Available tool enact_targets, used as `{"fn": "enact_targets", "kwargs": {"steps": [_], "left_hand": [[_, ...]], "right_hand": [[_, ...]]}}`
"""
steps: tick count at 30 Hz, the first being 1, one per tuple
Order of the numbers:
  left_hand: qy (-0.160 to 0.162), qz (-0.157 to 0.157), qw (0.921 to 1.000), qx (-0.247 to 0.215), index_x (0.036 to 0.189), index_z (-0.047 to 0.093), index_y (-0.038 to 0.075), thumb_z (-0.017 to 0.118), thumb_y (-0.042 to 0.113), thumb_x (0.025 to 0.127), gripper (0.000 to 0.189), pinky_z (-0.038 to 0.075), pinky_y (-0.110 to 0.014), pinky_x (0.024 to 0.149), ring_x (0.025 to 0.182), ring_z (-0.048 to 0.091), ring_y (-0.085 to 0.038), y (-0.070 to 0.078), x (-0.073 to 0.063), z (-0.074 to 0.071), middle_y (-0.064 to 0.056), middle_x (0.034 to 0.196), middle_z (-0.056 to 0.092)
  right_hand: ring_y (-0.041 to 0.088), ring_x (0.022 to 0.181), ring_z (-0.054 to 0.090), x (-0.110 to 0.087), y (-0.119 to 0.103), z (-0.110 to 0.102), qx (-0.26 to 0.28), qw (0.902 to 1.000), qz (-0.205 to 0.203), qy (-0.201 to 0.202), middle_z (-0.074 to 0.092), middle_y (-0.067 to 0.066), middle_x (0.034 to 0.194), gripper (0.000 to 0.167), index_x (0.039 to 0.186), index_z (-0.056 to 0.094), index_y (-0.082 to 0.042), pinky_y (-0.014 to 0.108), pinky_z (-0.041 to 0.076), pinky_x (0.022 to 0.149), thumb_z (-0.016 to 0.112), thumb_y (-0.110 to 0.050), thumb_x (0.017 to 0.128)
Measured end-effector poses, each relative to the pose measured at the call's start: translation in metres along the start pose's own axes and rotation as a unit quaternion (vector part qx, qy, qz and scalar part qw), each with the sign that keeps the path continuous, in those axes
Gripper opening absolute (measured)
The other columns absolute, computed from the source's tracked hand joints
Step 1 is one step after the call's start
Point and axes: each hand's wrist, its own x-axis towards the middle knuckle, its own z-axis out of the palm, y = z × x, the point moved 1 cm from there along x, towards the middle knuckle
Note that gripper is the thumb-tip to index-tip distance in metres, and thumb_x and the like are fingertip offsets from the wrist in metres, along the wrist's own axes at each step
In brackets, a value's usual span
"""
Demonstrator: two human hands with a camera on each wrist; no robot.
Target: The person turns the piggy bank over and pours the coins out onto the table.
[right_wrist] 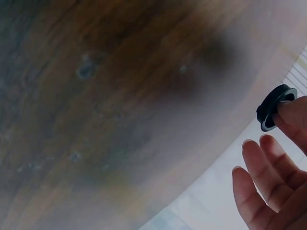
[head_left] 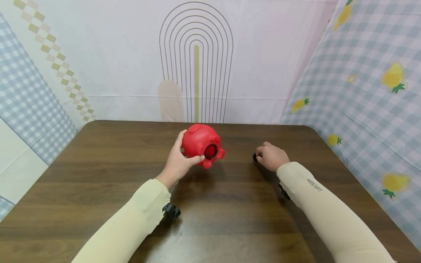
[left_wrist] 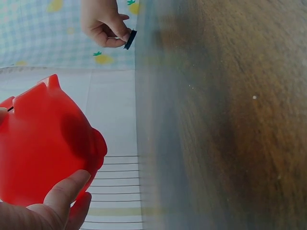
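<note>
A red piggy bank is tilted in my left hand, held above the wooden table with its underside turned partly toward the right. The round hole in that underside has a black rim, and stubby feet stand around it. My left thumb lies along the side close to the hole. To the right, my right hand pinches a small round black plug between thumb and finger. In the right wrist view its hollow, rimmed shape shows, with the other fingers loosely bent below. The plug and the piggy bank are apart.
A dark brown wooden table spreads beneath both hands. Behind it hangs a white patterned cloth, and a blue checked cloth with pineapples hangs along the right side. Black wrist devices are strapped over the pale sleeves.
</note>
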Motion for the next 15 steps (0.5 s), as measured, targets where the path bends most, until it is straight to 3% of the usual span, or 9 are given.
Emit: {"fn": "enact_targets", "kwargs": {"steps": [15], "left_hand": [[-0.002,-0.001,1.0,0.004,0.148,0.027,0.029,0.079,0.011,0.073,0.093,0.054,-0.045,0.087,0.125,0.041,-0.028,0.0012,-0.0002,-0.0008,-0.003,0.139,0.04]], "right_hand": [[0.021,0.079,0.056,0.0024,0.0048,0.0007,-0.011,0.9996,-0.006,-0.026,0.06,0.013,0.101,0.013,0.099,0.071,-0.007,0.039,0.051,0.065,0.06,-0.01,0.092]]}}
